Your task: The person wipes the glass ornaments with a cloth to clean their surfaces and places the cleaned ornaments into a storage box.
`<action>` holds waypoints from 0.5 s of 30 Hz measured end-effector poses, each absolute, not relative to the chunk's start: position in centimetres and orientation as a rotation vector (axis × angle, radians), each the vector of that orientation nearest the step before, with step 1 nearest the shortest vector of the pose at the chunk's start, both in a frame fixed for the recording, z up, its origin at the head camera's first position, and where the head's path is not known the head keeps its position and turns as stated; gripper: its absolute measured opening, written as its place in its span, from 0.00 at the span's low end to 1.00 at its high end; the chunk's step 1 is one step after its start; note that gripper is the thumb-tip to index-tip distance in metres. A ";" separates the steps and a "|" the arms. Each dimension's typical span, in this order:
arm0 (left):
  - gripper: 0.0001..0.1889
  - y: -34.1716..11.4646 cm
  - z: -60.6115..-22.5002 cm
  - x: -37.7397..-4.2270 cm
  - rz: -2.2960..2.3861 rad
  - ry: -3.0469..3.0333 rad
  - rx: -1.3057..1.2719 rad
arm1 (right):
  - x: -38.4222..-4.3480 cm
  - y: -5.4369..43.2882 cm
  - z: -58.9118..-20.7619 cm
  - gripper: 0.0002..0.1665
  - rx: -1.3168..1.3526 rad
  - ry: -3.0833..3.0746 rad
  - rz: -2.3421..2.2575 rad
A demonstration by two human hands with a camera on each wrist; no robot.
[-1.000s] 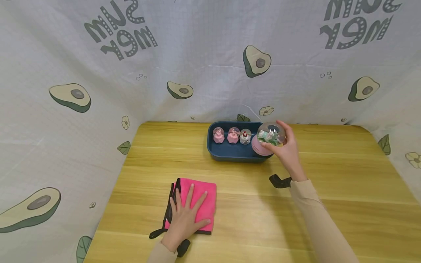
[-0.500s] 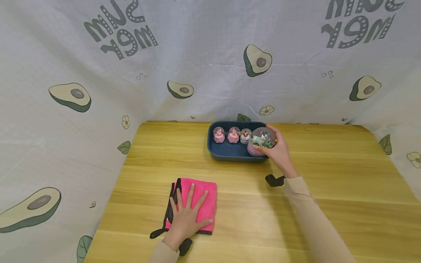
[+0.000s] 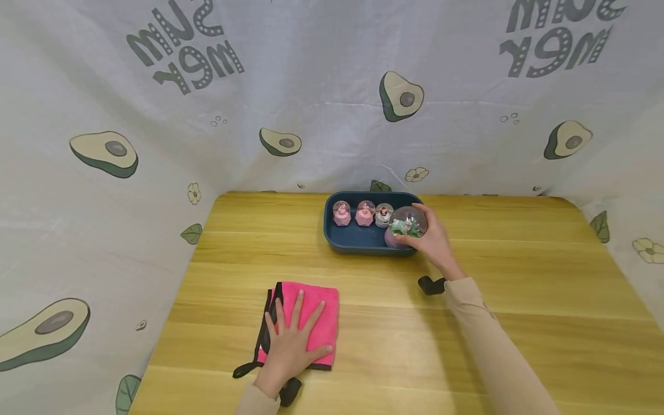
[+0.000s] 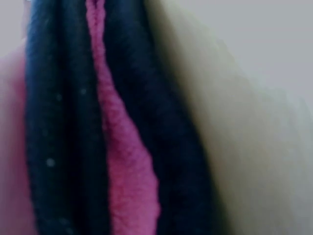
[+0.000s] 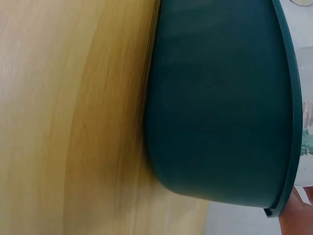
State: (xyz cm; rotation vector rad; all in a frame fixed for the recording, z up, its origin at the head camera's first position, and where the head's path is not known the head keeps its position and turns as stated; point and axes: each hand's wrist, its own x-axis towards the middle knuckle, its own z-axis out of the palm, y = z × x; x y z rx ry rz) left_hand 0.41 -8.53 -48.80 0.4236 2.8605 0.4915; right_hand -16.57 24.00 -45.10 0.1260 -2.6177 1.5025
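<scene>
A large snow globe [image 3: 408,221] with a pink-purple base and a green figure scene sits within the right end of a dark blue tray [image 3: 358,251]. My right hand [image 3: 433,241] grips its glass dome from the right, thumb in front and fingers behind. In the right wrist view, the globe [image 5: 307,129] shows past the tray's rim [image 5: 296,98]. My left hand [image 3: 290,349] rests flat, fingers spread, on a folded pink cloth [image 3: 327,308] with black edging. The left wrist view shows the cloth's folds [image 4: 127,161] close up.
Two small pink snow globes, one at the left [image 3: 342,214] and one beside it [image 3: 365,214], stand in the tray with a small white one [image 3: 384,215]. The wooden table [image 3: 384,328] meets an avocado-print curtain [image 3: 321,115] behind the tray.
My right hand has brought the large snow globe left and lower into the tray's right end, and it has become more upright. The left hand stays on the cloth.
</scene>
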 end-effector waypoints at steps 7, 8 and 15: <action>0.44 -8.8 -48.8 0.4 0.541 2.860 0.443 | -16.6 24.1 -44.8 0.53 0.144 -2.711 1.411; 0.44 -8.9 -48.8 0.4 0.557 2.850 0.448 | -16.6 24.1 -44.8 0.54 0.153 -2.724 1.394; 0.38 -10.2 -46.2 -0.5 0.833 2.682 0.429 | -16.1 24.4 -44.8 0.57 0.192 -2.740 1.365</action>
